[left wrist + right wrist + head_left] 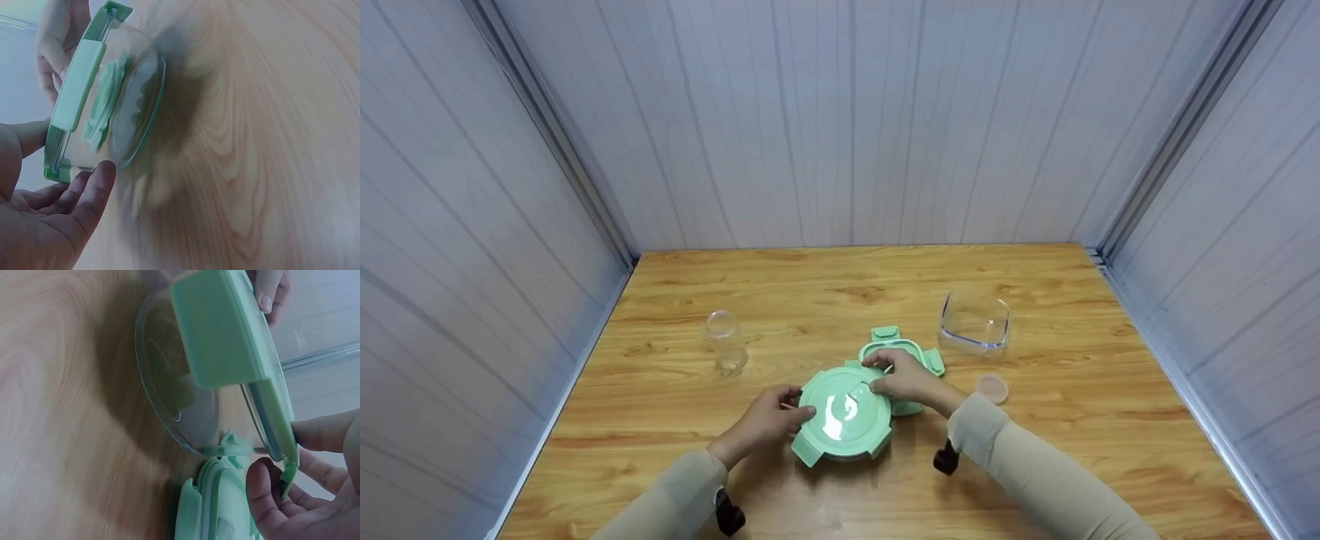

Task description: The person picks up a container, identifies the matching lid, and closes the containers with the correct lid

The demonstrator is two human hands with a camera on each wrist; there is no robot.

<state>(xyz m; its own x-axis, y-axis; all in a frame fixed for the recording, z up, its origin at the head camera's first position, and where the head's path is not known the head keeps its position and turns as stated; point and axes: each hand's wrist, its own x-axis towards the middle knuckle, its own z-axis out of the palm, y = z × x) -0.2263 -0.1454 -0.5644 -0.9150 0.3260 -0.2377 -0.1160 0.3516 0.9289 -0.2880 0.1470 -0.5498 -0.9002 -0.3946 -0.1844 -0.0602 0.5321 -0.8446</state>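
Observation:
A round glass food container [147,109] with a light green snap lid [840,420] is between the two hands, close over the wooden table. My left hand [771,414] grips its left side, thumb on the lid's rim and fingers under it. At the far right edge, my right hand [910,377] pinches a locking flap [289,477] of the lid between thumb and fingers. Another locking flap [808,450] juts out at the near left. A second green lid [932,361], squarish with flaps spread, lies partly hidden behind the container and right hand.
A clear glass cup [727,345] stands at the left of the table [660,420]. To the right are a square glass container [975,324] and a small round translucent lid [992,389]. Pale panel walls [825,127] enclose the table at the back and sides.

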